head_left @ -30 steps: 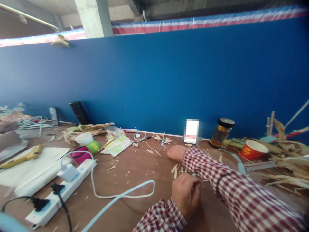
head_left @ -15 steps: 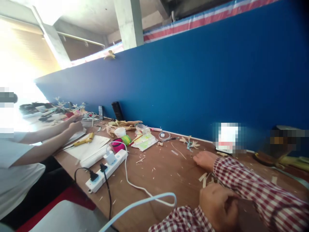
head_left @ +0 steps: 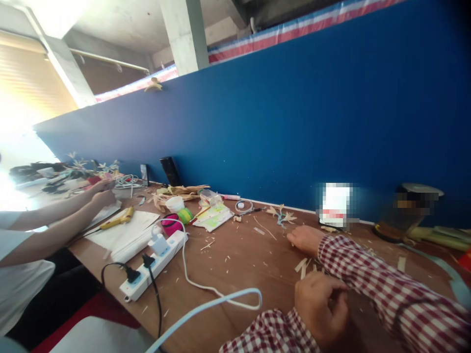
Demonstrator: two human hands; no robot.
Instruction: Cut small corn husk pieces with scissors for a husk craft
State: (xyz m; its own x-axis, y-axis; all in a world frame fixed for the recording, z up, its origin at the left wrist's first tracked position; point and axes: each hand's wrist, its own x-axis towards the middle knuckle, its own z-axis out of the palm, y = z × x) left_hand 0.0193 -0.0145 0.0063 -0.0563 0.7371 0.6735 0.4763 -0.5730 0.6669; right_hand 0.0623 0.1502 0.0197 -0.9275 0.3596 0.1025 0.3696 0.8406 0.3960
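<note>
My left hand [head_left: 319, 305] is low in the view above the table, its fingers curled round toward the thumb. Whatever it may grip is hidden. Farther forward, my right hand [head_left: 304, 240] reaches across to the left, back upward, fingers bent down at the tabletop. Its fingertips are close to a small flower of pale husk-like petals with a light blue stem [head_left: 281, 215]; I cannot tell whether they touch it. Between my hands lie several pale flat strips [head_left: 302, 268].
A white power strip [head_left: 162, 262] with plugs and a looping white cable [head_left: 239, 296] lies to the left. Beyond are a yellow glue gun [head_left: 117, 219], a paint-stained sheet [head_left: 213, 217] and a white cup [head_left: 174, 203]. A jar [head_left: 405, 215] stands right. Another person's forearms [head_left: 69, 215] rest at left.
The whole view has shifted slightly, so things appear farther left and more of the jar shows. Both my hands keep nearly the same places over the table.
</note>
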